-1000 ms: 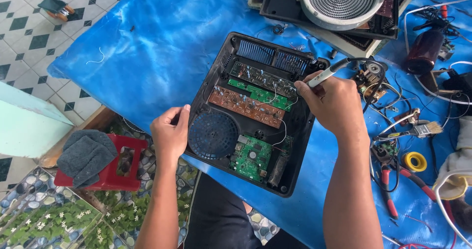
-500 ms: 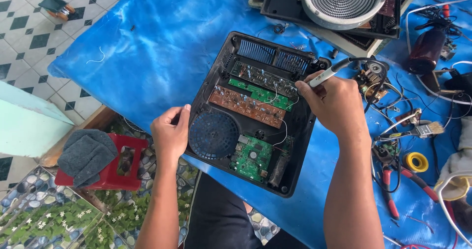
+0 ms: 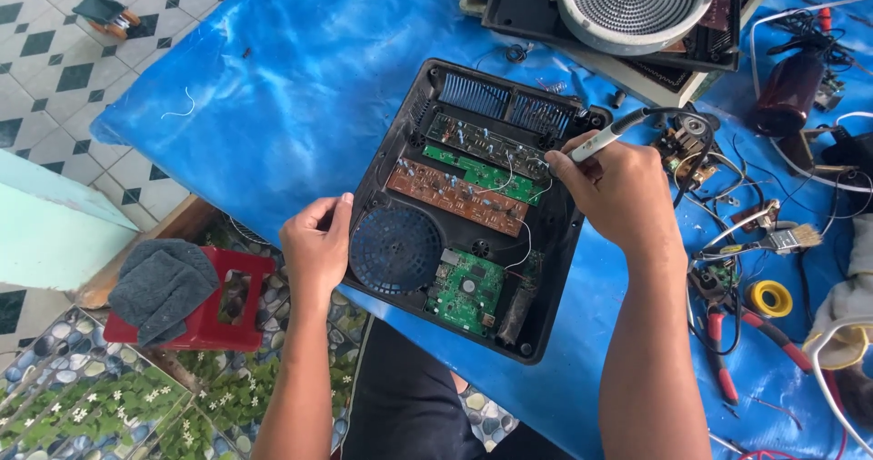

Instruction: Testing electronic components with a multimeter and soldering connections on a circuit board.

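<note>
One open black appliance casing [image 3: 400, 165] lies in the middle of the frame on a blue table cover [image 3: 273, 69], its long axis running from upper left to lower right, with the finned vents at the upper end. Inside it sit four circuit boards: a dark one [image 3: 473, 142] just below the vents, a narrow green one [image 3: 482, 174], a brown one [image 3: 455, 196] and a smaller green one [image 3: 466, 289] near the lower edge. One round blue fan [image 3: 395, 249] fills the lower-left part of the casing.

The left hand [image 3: 316, 246] grips the casing's left rim beside the fan, thumb over the edge and fingers curled underneath.

The right hand [image 3: 620, 192] is closed like a pen grip around one white-handled soldering iron [image 3: 600, 140]. The iron's long axis slants from upper right to lower left, its cord end up and right. The working end points down toward the upper boards; the tip itself is hidden by the hand.

At the upper right lies one round coil heating plate [image 3: 637, 1]. At the right edge are one paintbrush [image 3: 789, 239], one yellow tape roll [image 3: 770, 298] and one pair of red-handled pliers [image 3: 727, 333]. At the lower left stands one red stool [image 3: 195, 319] with a grey cloth [image 3: 159, 278] on it.
</note>
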